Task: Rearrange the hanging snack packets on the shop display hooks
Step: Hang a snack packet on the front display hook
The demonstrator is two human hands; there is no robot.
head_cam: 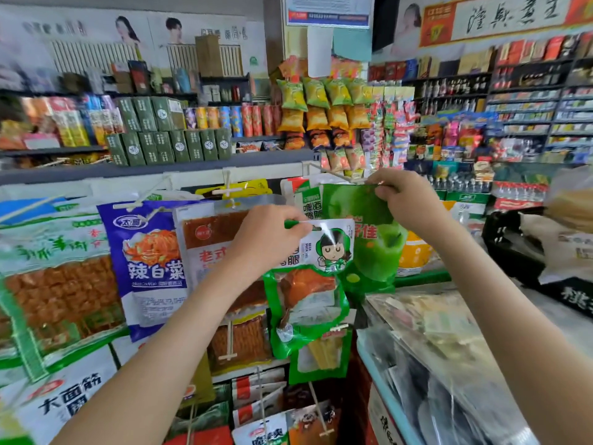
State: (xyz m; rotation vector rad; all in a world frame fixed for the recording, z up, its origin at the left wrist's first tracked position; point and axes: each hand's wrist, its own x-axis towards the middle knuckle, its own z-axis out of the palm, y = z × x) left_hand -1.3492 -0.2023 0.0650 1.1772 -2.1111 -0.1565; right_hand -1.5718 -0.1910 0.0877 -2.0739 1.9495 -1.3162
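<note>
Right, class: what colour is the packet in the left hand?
The packet in the left hand is mainly green, with a white cartoon panel; head view.

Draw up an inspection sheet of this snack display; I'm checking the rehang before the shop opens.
Surface: white plastic display hooks along the rack front; glass counter at right.
Job's things: green-and-white duck-leg packet with a cartoon girl, held in front of the row; green apple-print packet, held up at a hook.
Clutter: purple-blue packet and clear red-labelled packet hanging alongside.
Grips: left hand pinches the duck-leg packet's top; right hand pinches the apple-print packet's top edge.
Cables: nothing seen.
Surroundings: shelves with dark green boxes and orange crisp bags.
</note>
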